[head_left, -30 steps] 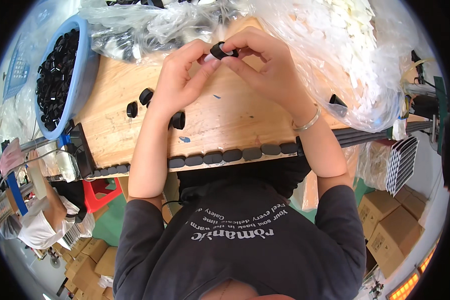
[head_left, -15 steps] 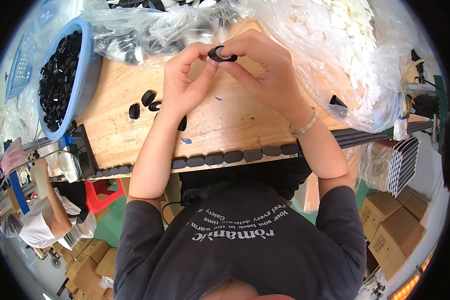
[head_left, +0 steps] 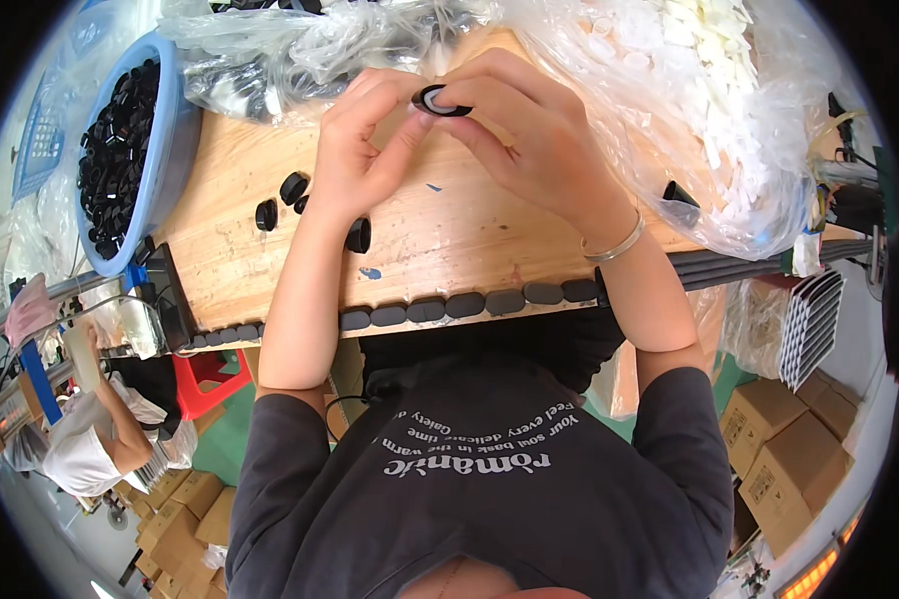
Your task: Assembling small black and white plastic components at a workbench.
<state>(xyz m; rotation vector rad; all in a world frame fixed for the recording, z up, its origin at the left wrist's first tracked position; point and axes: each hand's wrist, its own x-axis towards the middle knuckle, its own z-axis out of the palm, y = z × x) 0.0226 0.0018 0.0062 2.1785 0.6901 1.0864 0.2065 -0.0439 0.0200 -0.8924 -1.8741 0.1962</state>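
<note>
Black oval piece [head_left: 455,111]: between both hands' fingertips, lifted above the wooden table [head_left: 440,235]; clock directions here start from it.
Left hand [head_left: 362,145]: pinched narrow, thumb and forefinger at the piece's near-left side, likely steadying it.
Right hand [head_left: 531,122]: holding the other end, forefinger at the opening, thumb below; the two-sided grip probably keeps the piece from turning.
Pale patch in the opening: too small to tell whether insert or lining.
Loose black caps [head_left: 267,215]: at 8 o'clock, apparently set within the left hand's reach, one partly hidden by the left forearm.
Blue basin [head_left: 182,140]: at 9 o'clock, heaped with black pieces.
White pieces [head_left: 721,120]: at 3 o'clock, in clear plastic [head_left: 659,190] that spreads close to the right hand and crowds that side.
Crumpled plastic [head_left: 280,60]: at 10 o'clock, bounding the space beyond the left hand.
Dark pads [head_left: 427,309]: lined along the table edge, 6 o'clock.
</note>
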